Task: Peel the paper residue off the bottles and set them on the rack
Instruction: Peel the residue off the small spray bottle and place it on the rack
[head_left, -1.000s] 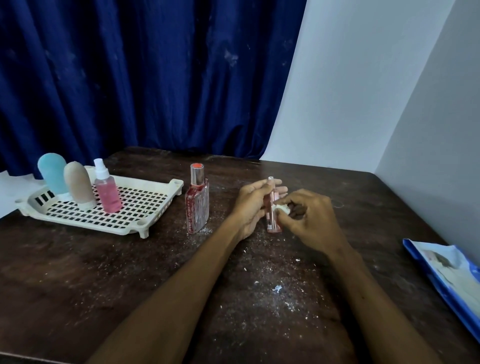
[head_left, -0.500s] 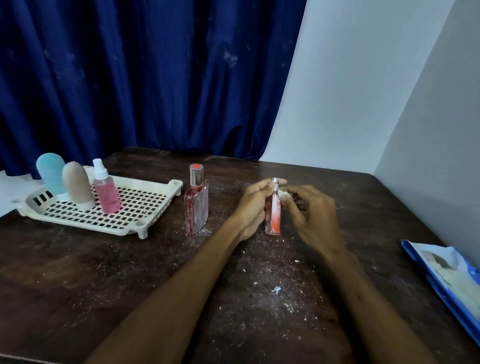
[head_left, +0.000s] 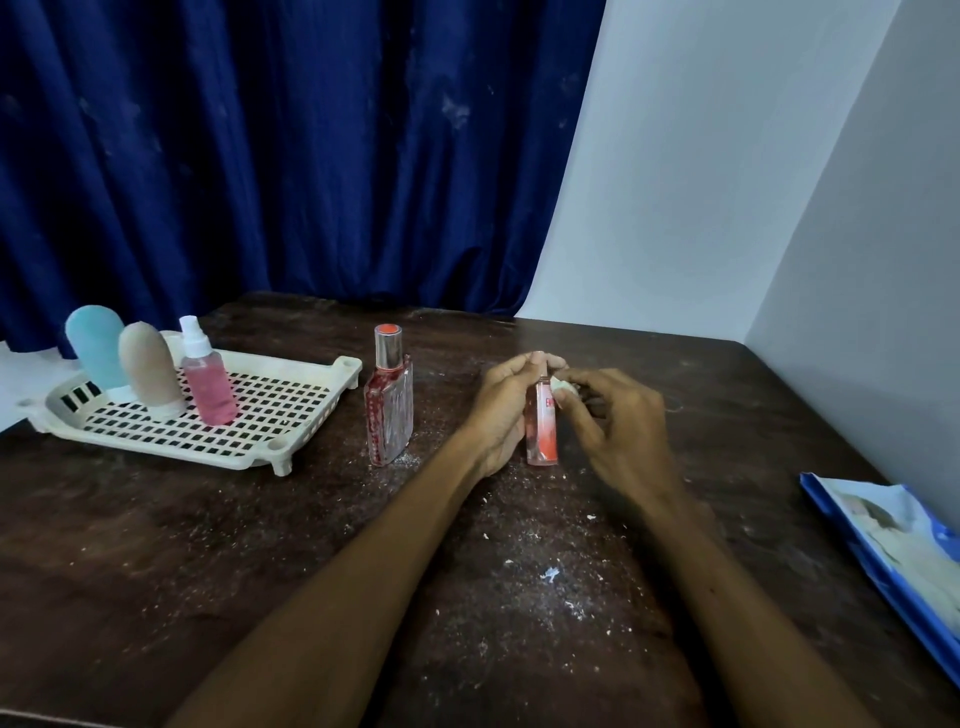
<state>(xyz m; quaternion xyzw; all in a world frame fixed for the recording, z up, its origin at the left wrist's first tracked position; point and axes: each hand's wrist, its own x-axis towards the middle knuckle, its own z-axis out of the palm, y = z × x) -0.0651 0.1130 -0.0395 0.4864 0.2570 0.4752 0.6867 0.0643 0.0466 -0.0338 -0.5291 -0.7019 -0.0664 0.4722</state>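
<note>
Two hands worked on a slim pink bottle (head_left: 542, 434) standing upright near the middle of the table (head_left: 156, 545).

The left hand (head_left: 500, 410) curled its fingers round the bottle, fingertips at its cap. The right hand (head_left: 621, 428) pinched a white paper wad (head_left: 563, 385) between thumb and forefinger against the bottle's upper side. A square glass bottle (head_left: 389, 415) stood just left of the hands, and the white rack (head_left: 291, 410) by the table's left edge carried three bottles at its left end.
</note>
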